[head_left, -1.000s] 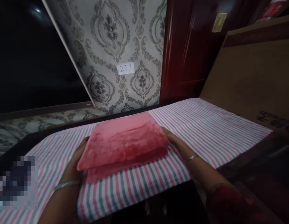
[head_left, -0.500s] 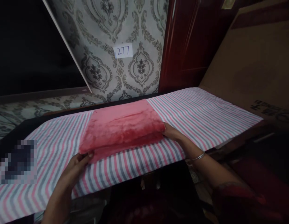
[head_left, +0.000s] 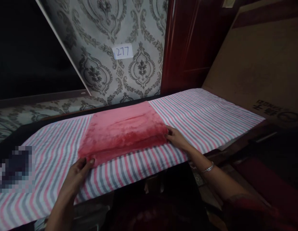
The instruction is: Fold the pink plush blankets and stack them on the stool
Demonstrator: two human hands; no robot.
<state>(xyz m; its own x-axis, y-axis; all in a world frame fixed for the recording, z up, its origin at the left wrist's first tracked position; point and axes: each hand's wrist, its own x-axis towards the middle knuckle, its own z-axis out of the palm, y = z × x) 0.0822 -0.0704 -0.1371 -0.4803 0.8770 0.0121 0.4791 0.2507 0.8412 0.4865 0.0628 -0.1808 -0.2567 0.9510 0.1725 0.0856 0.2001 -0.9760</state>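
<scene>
A folded pink plush towel [head_left: 125,130] lies on a striped cloth [head_left: 194,118], its near edge folded over in a soft roll. My left hand [head_left: 78,170] pinches the near left corner, thumb on top and fingers partly hidden under the fabric. At the near right corner, my right hand [head_left: 175,136] grips the side edge, with its fingertips at the fold. A silver bangle [head_left: 208,167] circles my right wrist.
A dark screen [head_left: 36,51] stands at the back left. A large cardboard box [head_left: 259,64] leans at the right, beside a dark red door [head_left: 187,41]. A paper marked 277 [head_left: 123,51] is on the patterned wall. A blurred-out patch [head_left: 15,170] covers something at the left.
The view has shifted slightly, so the scene sits a little further left. Both hands keep their hold on the towel's near corners, and the towel looks nearly the same.
</scene>
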